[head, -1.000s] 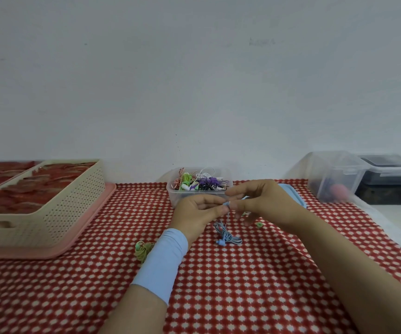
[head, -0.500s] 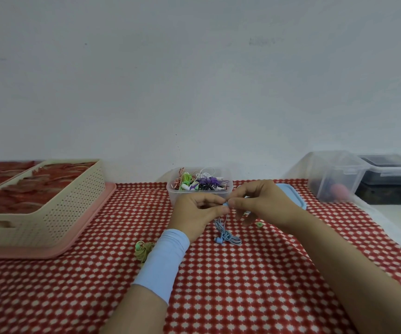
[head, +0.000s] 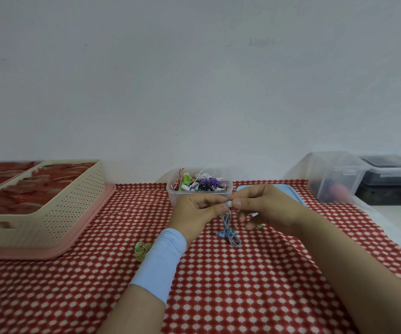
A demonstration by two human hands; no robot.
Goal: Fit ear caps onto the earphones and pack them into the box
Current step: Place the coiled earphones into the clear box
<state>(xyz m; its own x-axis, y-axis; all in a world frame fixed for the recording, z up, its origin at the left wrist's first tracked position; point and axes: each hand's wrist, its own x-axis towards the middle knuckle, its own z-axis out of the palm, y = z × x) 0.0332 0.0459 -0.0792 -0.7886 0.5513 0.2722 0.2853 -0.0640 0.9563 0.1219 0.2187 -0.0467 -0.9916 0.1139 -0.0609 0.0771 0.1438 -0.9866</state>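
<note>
Fingers [head: 221, 208]: curled on both hands, pinching the blue earbud [head: 228, 203].
Hands: left hand [head: 194, 210] and right hand [head: 269, 208] met just before the box [head: 177, 197].
Cable [head: 230, 235]: hung down, coiled on the worktop [head: 242, 290].
Edges: blue lid [head: 293, 192] behind the right hand; basket [head: 69, 210] well apart, left.
Surface: red checked cloth; plain wall behind.

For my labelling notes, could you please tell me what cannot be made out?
Head view:
Whether an ear cap is on the thin blue corded earphones: too small, pinched between left hand and right hand.
Flat blue plastic lid: mostly behind right hand.
Contents of the frosted clear plastic tub: blurred.
</note>
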